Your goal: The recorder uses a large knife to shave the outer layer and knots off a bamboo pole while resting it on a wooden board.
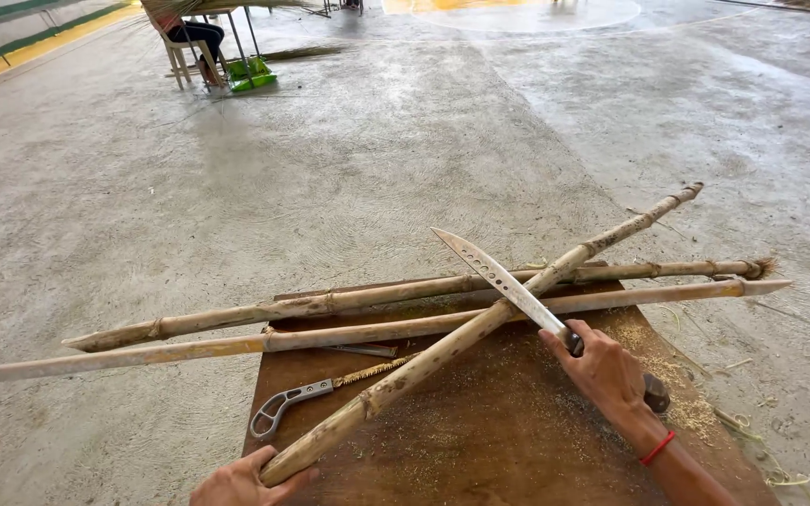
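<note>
Concrete floor (377,169) spreads wide and grey around a brown wooden board (517,440) dusted with sawdust. Across the board lie three pale bamboo poles: two long ones (349,333) run nearly side by side from left to right, and a third, the angled pole (480,323), crosses over them from the near left corner up to the far right. The left hand (241,483) clenches around the near end of the angled pole, pinning it on the board. The right hand (607,370), with a red band at the wrist, grips the handle of one long knife (499,276), its perforated blade resting on the angled pole where it crosses the others. To work well here, judging by the setup, the blade wants a shallow angle and strokes away from the holding hand, with the pole's end kept firmly down so it cannot roll. One small folding saw (307,398) with a grey handle lies on the board just beside the angled pole. Far off, a seated person (194,37) occupies a plastic chair.
</note>
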